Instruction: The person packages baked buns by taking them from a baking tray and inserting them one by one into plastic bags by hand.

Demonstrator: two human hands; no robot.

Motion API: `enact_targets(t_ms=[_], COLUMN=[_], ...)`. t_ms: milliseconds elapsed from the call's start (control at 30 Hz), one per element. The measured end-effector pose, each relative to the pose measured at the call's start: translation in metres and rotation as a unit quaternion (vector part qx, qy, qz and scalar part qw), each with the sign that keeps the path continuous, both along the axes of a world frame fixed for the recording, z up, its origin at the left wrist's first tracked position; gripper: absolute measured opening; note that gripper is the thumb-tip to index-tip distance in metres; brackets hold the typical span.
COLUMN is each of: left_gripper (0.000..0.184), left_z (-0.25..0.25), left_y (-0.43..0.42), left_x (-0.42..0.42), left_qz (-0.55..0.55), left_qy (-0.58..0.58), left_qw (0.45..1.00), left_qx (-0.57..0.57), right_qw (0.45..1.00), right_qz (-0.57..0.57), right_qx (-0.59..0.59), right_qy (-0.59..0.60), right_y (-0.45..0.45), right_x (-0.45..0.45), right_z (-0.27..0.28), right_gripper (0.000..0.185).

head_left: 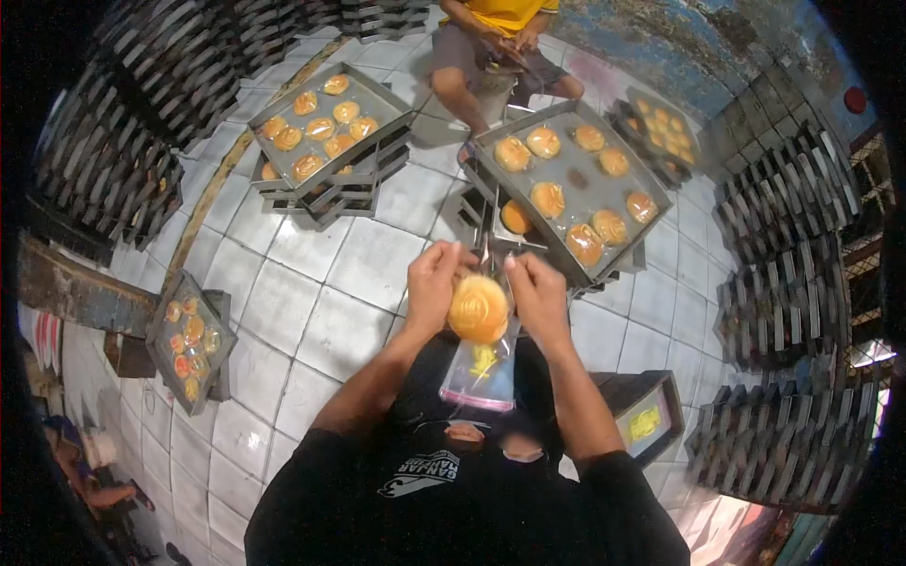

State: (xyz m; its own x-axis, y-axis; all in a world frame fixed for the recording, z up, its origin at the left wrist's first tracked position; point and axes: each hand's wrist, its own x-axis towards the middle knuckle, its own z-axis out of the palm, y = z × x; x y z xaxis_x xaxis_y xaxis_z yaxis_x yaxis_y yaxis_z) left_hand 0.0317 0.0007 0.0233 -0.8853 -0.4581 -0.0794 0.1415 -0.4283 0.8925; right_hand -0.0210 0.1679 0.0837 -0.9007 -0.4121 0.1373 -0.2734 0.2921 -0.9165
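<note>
Between my hands is a round golden-brown bun (478, 308) in front of my chest. Clear plastic surrounds or backs it; I cannot tell whether the bun is fully inside. Below it, a clear plastic bag (479, 373) shows yellow print and a pink strip along its lower edge. My left hand (435, 283) is closed in a pinch at the bun's upper left, on the plastic. On the other side my right hand (537, 291) pinches the plastic's upper right edge, fingers curled. A single bun (515, 217) lies in a tray just beyond my hands, partly under a larger tray.
A large metal tray (483, 141) of wrapped buns stands ahead right. Another tray (255, 121) of wrapped buns rests on stacked trays ahead left. A smaller tray (195, 406) is at left. Yellow-printed plastic (645, 424) lies in a right-hand box. Someone in yellow (500, 14) sits opposite.
</note>
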Motion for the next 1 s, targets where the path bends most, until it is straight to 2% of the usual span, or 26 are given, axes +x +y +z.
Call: enact_targets(t_ms=[33, 67, 100, 133, 167, 267, 333, 400, 433, 467, 533, 567, 600, 633, 667, 700, 733, 767, 800, 833, 867, 900, 933, 967, 1000], left_gripper=[0.029, 0.029, 0.025, 0.021, 0.02, 0.029, 0.027, 0.024, 0.022, 0.022, 0.023, 0.023, 0.02, 0.019, 0.019, 0.019, 0.027, 0.027, 0.035, 0.045, 0.045, 0.05, 0.055, 0.053, 0.051], left_z=[0.004, -0.001, -0.002, -0.002, -0.004, 0.004, -0.039, -0.055, -0.056, -0.057, -0.049, -0.054, -0.063, -0.056, -0.051, -0.024, -0.008, -0.005, -0.001, 0.003, 0.002, -0.004, -0.007, -0.01, -0.014], left_y=[-0.003, -0.007, -0.015, -0.021, -0.02, -0.013, -0.01, -0.01, -0.008, -0.011, -0.019, -0.02, -0.021, -0.022, -0.016, -0.001, 0.01, 0.014, 0.018, 0.023, 0.025, 0.024, 0.022, 0.023, 0.025], left_x=[-0.004, -0.005, -0.005, -0.005, 0.006, 0.048, 0.072, 0.087, 0.085, 0.084, 0.071, 0.06, 0.047, 0.033, 0.019, 0.0, -0.014, -0.023, -0.031, -0.038, -0.035, -0.019, -0.003, 0.015, 0.033], left_qz=[0.006, 0.001, 0.052, 0.104, 0.108, 0.064, 0.042, -0.034, -0.029, -0.032, -0.103, -0.106, -0.128, -0.149, -0.154, -0.124, -0.096, -0.105, -0.081, -0.055, -0.061, -0.132, -0.194, -0.165, -0.133], left_qy=[-0.055, -0.061, -0.057, -0.05, -0.022, -0.028, -0.055, -0.083, -0.118, -0.121, -0.155, -0.151, -0.084, -0.018, -0.019, 0.001, 0.023, 0.024, 0.012, 0.004, 0.011, -0.017, -0.045, -0.008, 0.024], left_qw=[0.998, 0.998, 0.995, 0.982, 0.976, 0.968, 0.969, 0.988, 0.991, 0.99, 0.982, 0.982, 0.987, 0.977, 0.976, 0.979, 0.98, 0.979, 0.988, 0.995, 0.994, 0.99, 0.962, 0.925, 0.86], left_qx=[0.024, 0.023, -0.062, -0.147, -0.185, -0.241, -0.236, -0.123, -0.064, -0.063, -0.041, -0.042, 0.056, 0.155, 0.153, 0.162, 0.171, 0.171, 0.128, 0.085, 0.085, -0.05, -0.185, -0.343, -0.491], right_qw=[0.996, 0.984, 0.972, 0.971, 0.962, 0.942, 0.932, 0.894, 0.896, 0.895, 0.846, 0.83, 0.831, 0.855, 0.875, 0.902, 0.949, 0.965, 0.988, 0.982, 0.967, 0.935, 0.885, 0.921, 0.948], right_qz=[-0.024, -0.048, -0.032, -0.032, -0.008, 0.01, 0.022, 0.007, 0.015, 0.012, -0.039, -0.026, -0.027, -0.027, -0.028, -0.048, -0.087, -0.14, -0.153, -0.166, -0.185, -0.178, -0.165, -0.151, -0.134], right_qx=[-0.036, -0.073, -0.107, -0.108, -0.114, -0.106, -0.06, -0.127, -0.104, -0.104, -0.238, -0.275, -0.278, -0.295, -0.311, -0.283, -0.212, -0.167, 0.031, 0.044, 0.06, 0.155, 0.244, 0.239, 0.233], right_qy=[-0.078, -0.154, -0.209, -0.211, -0.248, -0.317, -0.356, -0.43, -0.431, -0.434, -0.476, -0.485, -0.481, -0.426, -0.37, -0.323, -0.215, -0.147, -0.008, 0.079, 0.165, 0.264, 0.36, 0.267, 0.169], right_y=[-0.001, -0.002, 0.004, 0.007, 0.012, 0.034, 0.046, 0.047, 0.049, 0.048, 0.042, 0.044, 0.043, 0.044, 0.045, 0.05, 0.049, 0.051, 0.064, 0.071, 0.078, 0.085, 0.088, 0.086, 0.083], right_x=[-0.008, -0.019, -0.025, -0.023, -0.017, 0.01, 0.036, 0.065, 0.073, 0.079, 0.086, 0.085, 0.08, 0.074, 0.067, 0.051, 0.03, 0.009, -0.016, -0.044, -0.072, -0.078, -0.082, -0.072, -0.051], right_z=[-0.005, -0.01, -0.006, -0.005, -0.003, -0.027, -0.057, -0.072, -0.077, -0.081, -0.079, -0.073, -0.066, -0.06, -0.056, -0.055, -0.045, -0.033, -0.016, -0.03, -0.043, -0.045, -0.044, -0.043, -0.045], right_gripper=[0.029, 0.031, 0.033, 0.033, 0.033, 0.032, 0.031, 0.027, 0.023, 0.023, 0.029, 0.031, 0.031, 0.032, 0.033, 0.034, 0.031, 0.027, 0.024, 0.025, 0.028, 0.035, 0.044, 0.051, 0.059])
